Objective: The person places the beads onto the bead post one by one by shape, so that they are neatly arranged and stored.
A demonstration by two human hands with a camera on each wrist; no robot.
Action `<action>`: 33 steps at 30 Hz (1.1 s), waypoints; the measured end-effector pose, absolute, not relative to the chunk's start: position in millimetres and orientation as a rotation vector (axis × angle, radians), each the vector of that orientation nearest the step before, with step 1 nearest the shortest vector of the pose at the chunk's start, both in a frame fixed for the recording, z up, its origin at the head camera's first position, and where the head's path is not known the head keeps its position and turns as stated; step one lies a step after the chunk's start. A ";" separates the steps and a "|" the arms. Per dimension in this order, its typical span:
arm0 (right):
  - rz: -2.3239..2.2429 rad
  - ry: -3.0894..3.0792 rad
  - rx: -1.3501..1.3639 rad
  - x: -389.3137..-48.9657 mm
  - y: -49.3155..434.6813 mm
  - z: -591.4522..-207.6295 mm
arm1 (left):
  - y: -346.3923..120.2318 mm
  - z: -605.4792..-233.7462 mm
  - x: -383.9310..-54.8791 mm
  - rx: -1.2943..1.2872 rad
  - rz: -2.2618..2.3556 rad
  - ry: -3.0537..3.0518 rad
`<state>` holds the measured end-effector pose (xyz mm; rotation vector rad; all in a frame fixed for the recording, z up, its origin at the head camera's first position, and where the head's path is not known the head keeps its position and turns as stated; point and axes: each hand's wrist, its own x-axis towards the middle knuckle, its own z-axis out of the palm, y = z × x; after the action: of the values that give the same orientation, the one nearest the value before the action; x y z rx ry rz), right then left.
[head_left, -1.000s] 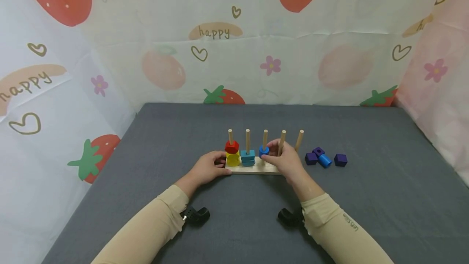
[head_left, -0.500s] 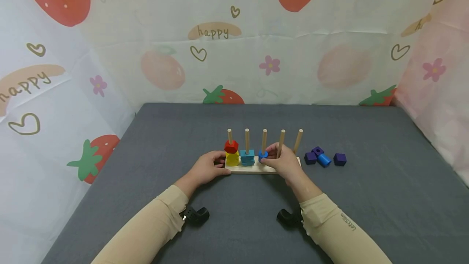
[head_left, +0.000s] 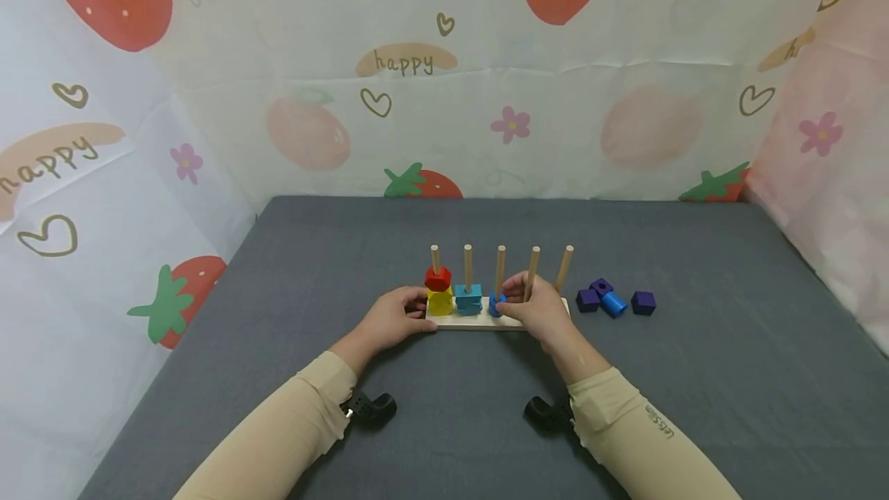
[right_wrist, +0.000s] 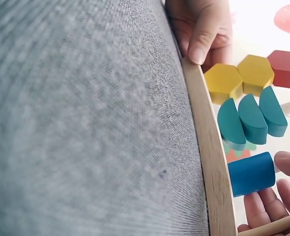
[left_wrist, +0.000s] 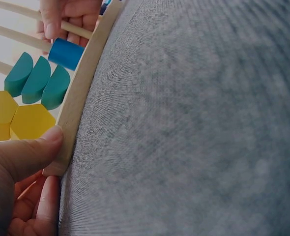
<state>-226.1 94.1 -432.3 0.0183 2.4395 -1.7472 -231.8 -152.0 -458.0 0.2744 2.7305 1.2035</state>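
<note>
Since the blue cylinder has slid down to the wooden base, the 3rd peg from the left bears 1 piece.
The left hand pinches the base's left end; the right hand, loosely parted and apparently gripping nothing, lies just beside the cylinder's top, so the piece seems fully seated.

We lost part of the wooden base behind the right hand; left wrist view blurred the grey cloth.
</note>
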 end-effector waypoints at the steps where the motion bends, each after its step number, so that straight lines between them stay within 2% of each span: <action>1: -1.749 2.435 0.017 -226.0 94.2 -432.1 | -151.9 -457.8 -231.6 0.272 1.205 2.729; 13: -1.749 2.418 -0.018 -223.2 96.5 -423.0 | -151.8 -458.6 -232.0 0.274 1.201 2.723; 24: -1.767 2.424 -0.111 -219.3 102.1 -388.3 | -151.7 -458.5 -232.1 0.268 1.188 2.743; 33: -1.848 2.426 -0.339 -214.2 112.3 -355.0 | -151.1 -457.7 -232.3 0.257 1.202 2.729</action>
<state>-214.2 112.3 -355.0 -0.3391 2.4263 -1.8475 -232.3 -151.1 -457.7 0.2567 2.7295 1.2018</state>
